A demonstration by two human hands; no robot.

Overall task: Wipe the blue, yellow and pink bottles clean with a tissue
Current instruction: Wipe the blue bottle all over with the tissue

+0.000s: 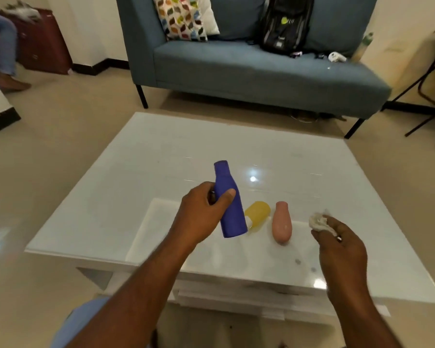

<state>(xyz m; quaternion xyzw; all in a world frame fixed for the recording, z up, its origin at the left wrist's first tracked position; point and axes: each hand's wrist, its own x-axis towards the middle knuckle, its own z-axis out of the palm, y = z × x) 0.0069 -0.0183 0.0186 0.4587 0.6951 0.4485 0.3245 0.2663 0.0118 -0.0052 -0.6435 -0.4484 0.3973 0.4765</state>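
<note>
My left hand (201,212) grips the blue bottle (229,202) around its middle and holds it above the white table (136,172), cap end pointing up and away. The yellow bottle (258,212) lies on the table just right of the blue one, partly hidden behind it. The pink bottle (281,222) stands on the table further right. My right hand (337,242) holds a crumpled white tissue (318,221) in its fingers, to the right of the pink bottle and apart from it.
A blue sofa (249,69) stands beyond the table with a patterned cushion (181,18) and a black backpack (286,23) on it. A dark red suitcase (43,41) and a seated person's leg (5,46) are at far left. Beige floor surrounds the table.
</note>
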